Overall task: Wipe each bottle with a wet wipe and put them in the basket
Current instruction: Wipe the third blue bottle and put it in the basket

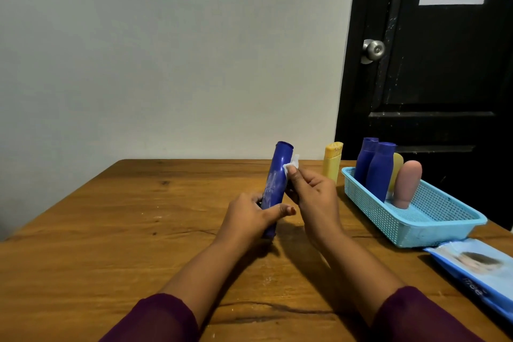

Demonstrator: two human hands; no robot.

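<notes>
Head view: left hand (249, 216) grips blue bottle (275, 175), right hand (315, 200) pinches wipe (292, 166) against it

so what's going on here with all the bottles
A person is wiping a blue bottle: the left hand grips its lower end while the right hand pinches a white wet wipe against its upper side. The basket already holds two blue bottles, a pale yellow bottle and a pink bottle. Another yellow bottle stands on the table beside it.

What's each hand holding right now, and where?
Left hand grips the blue bottle by its lower end; right hand pinches a wet wipe against the bottle's upper side.
</notes>
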